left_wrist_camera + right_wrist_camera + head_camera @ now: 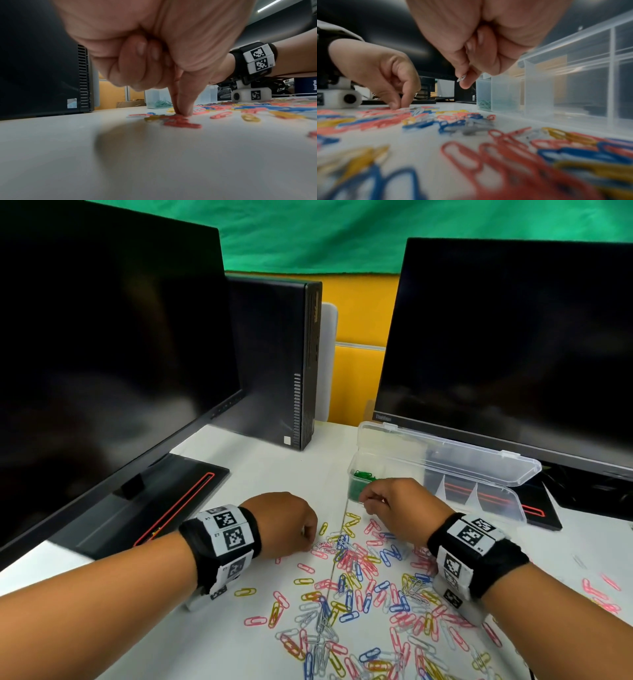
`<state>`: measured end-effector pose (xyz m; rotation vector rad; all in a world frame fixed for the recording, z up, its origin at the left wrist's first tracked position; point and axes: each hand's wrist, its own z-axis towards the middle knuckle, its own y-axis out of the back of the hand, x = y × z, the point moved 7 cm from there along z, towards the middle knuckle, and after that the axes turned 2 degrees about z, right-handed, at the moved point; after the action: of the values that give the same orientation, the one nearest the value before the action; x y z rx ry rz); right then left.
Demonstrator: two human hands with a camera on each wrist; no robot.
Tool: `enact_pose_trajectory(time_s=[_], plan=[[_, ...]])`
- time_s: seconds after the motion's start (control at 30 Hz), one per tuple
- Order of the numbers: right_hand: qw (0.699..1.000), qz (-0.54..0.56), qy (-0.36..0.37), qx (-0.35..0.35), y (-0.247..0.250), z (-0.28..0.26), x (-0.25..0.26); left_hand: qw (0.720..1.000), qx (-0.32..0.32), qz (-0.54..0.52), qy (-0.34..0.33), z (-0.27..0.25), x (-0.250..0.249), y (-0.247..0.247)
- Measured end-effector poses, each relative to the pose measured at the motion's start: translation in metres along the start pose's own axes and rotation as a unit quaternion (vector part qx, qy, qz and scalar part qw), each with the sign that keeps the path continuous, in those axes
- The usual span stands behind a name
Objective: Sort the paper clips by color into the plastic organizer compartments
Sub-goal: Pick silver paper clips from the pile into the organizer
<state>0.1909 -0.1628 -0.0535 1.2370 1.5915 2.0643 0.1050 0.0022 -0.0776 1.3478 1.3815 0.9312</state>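
Head view: white desk (260, 474) between two dark monitors; loose paper clips (356, 587) of mixed colours are scattered near both hands; the clear plastic organizer (445, 474) stands open behind the right hand (400, 505), green clips (363, 475) in its end compartment.
Left wrist view: left hand (154, 60), thumb and forefinger tips together on a red clip (181, 123) lying on the desk, other fingers curled.
Right wrist view: right hand pinches a pale clip (461, 78) just above the desk, beside the organizer.
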Motion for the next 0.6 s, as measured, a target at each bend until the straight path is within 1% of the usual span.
enact_pose_trajectory(time_s=[0.13, 0.2, 0.27, 0.3, 0.33, 0.4, 0.47, 0.53, 0.6], plan=[[0.997, 0.071, -0.013, 0.021, 0.018, -0.004, 0.007, 1.000, 0.005, 0.013, -0.003, 0.002, -0.002, -0.003], [0.993, 0.110, -0.020, 0.035, 0.030, -0.005, 0.011, 1.000, -0.008, 0.006, 0.003, 0.002, -0.001, -0.001], [0.984, 0.164, -0.049, 0.037, 0.040, -0.004, 0.007, 1.000, -0.022, -0.003, 0.013, 0.002, 0.003, 0.001], [0.983, 0.168, -0.065, 0.031, 0.045, -0.002, 0.003, 1.000, -0.021, -0.007, 0.016, 0.002, 0.005, 0.001], [0.986, 0.149, -0.078, 0.018, 0.051, 0.001, -0.003, 1.000, -0.018, -0.009, 0.017, 0.002, 0.006, 0.001], [0.993, 0.064, -0.103, -0.017, 0.062, 0.010, -0.015, 1.000, -0.008, -0.004, 0.011, 0.003, 0.005, -0.001], [0.990, 0.000, -0.137, -0.032, 0.067, 0.018, -0.025, 1.000, 0.000, 0.002, 0.006, 0.003, 0.003, -0.003], [0.987, -0.019, -0.158, -0.028, 0.066, 0.023, -0.028, 1.000, 0.010, 0.000, 0.007, 0.002, 0.002, -0.004], [0.987, 0.008, -0.161, -0.017, 0.064, 0.026, -0.027, 1.000, 0.026, 0.001, 0.010, 0.001, 0.001, -0.006]])
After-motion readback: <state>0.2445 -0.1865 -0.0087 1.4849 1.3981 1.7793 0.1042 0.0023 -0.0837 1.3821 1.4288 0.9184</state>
